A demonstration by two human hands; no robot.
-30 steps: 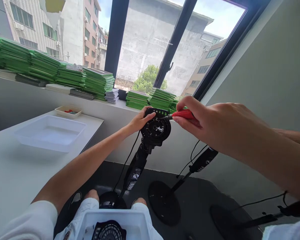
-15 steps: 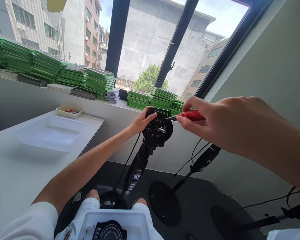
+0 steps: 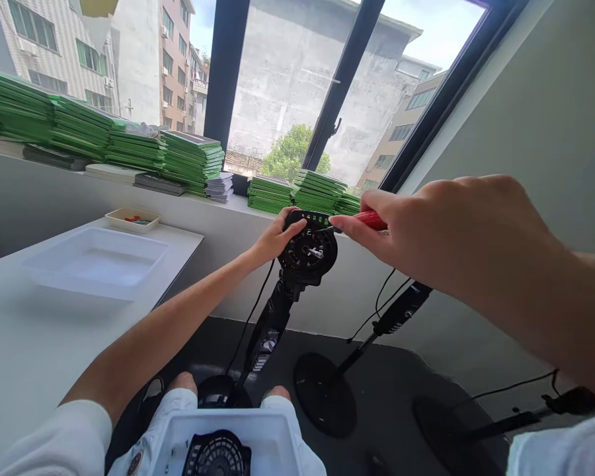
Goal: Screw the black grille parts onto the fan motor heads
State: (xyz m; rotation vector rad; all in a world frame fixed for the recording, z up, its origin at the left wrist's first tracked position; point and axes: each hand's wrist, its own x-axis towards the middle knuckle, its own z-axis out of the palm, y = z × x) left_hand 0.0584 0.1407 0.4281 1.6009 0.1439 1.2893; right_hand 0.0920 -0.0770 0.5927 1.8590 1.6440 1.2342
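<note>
Screwdriver tip now at the fan head's rim.

Right hand [image 3: 456, 238] fingers pinch the red screwdriver [image 3: 371, 220], nudged in closer than a second ago; left hand [image 3: 275, 239] grips the black fan motor head [image 3: 308, 251] on its stand, before the windowsill. No readable writing.

Three fan stands are in view: one [image 3: 277, 311] between the knees, a second [image 3: 357, 350] beside it, a third [image 3: 480, 426] farther right. Two white trays: one [image 3: 96, 261] on the table, one [image 3: 277, 430] on the lap. One red screwdriver [image 3: 369, 220]. One small dish [image 3: 131, 219].
</note>
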